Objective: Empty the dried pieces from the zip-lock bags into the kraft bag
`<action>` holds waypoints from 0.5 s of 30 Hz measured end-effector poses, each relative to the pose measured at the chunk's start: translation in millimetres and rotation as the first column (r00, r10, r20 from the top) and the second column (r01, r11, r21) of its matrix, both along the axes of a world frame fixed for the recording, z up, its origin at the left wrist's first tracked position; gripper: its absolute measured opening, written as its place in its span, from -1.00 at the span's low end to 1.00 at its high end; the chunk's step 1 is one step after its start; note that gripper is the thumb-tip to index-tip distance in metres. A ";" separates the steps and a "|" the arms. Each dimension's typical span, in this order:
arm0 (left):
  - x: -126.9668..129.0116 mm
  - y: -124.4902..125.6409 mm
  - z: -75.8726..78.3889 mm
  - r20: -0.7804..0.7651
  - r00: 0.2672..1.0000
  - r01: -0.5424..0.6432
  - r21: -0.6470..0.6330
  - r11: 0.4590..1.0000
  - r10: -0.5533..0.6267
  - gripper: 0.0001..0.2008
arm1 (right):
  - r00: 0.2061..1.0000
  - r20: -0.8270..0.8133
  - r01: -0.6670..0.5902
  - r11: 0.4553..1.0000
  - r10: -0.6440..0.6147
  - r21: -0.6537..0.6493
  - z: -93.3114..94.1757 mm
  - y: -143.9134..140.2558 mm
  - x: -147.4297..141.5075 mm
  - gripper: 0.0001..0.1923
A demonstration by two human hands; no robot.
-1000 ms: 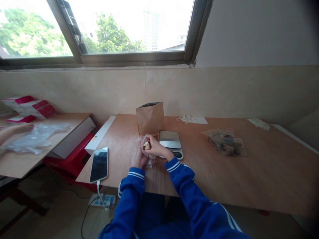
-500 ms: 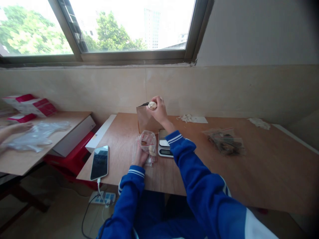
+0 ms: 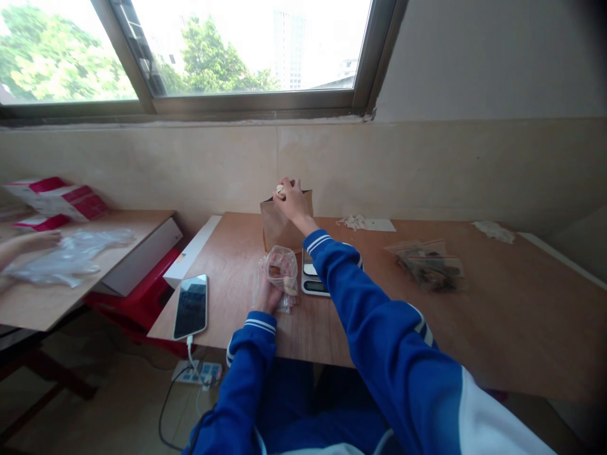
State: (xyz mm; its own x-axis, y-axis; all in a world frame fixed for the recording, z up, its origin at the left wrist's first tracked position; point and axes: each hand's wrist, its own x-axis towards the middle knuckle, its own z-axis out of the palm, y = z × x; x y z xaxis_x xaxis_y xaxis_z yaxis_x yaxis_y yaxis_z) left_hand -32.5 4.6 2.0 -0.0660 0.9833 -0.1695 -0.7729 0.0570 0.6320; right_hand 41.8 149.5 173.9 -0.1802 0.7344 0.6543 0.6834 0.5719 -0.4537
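My right hand (image 3: 293,203) is over the mouth of a standing brown paper bag (image 3: 277,226), its fingers closed on a pale, roundish piece (image 3: 280,191) whose kind I cannot make out. My left hand (image 3: 269,296) holds a clear zip bag (image 3: 281,260) upright near the front of the table, mouth up. Brownish and pale pieces show inside the zip bag; the plastic partly hides my left fingers. Just right of it lies a white kitchen scale (image 3: 315,287), partly covered by my right sleeve.
A charging phone (image 3: 190,306) lies at the table's left edge. Filled zip bags (image 3: 429,268) lie to the right. White scraps (image 3: 355,222) are by the wall. On the left table, another person's hand (image 3: 40,241) touches clear plastic bags (image 3: 78,256).
My right hand has moved slightly left and up over the paper bag with the pale piece, uncovering more of the bag's rim. My left hand stays in place with the zip bag.
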 end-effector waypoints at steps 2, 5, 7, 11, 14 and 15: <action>0.1 1.0 -1.6 0.020 1.000 -0.006 0.008 1.000 0.006 -0.79 | 0.998 0.048 0.039 0.999 -0.038 -0.021 4.1 -4.9 -0.2 -0.67; -0.1 2.2 -5.0 0.029 0.999 -0.038 0.023 0.999 0.037 -0.80 | 0.991 0.107 0.080 0.997 -0.077 -0.024 6.0 -11.5 1.4 -0.61; -0.7 2.8 -7.8 0.032 0.999 -0.039 0.026 0.999 0.039 -0.78 | 0.989 0.107 0.102 0.995 -0.101 0.002 3.4 -15.1 3.5 -0.60; -2.0 2.9 -11.1 0.060 0.998 -0.023 0.038 0.999 0.021 -0.76 | 0.989 0.036 0.144 0.988 -0.146 0.049 -5.1 -18.8 5.0 -0.62; -1.9 2.2 -10.6 0.074 0.996 -0.043 0.038 0.998 0.041 -0.77 | 0.987 0.008 0.159 0.986 -0.159 0.044 -9.0 -19.2 1.7 -0.67; -1.8 2.0 -10.2 0.065 0.997 -0.049 0.034 0.998 0.047 -0.78 | 0.987 0.016 0.159 0.986 -0.160 0.041 -9.8 -19.1 0.5 -0.68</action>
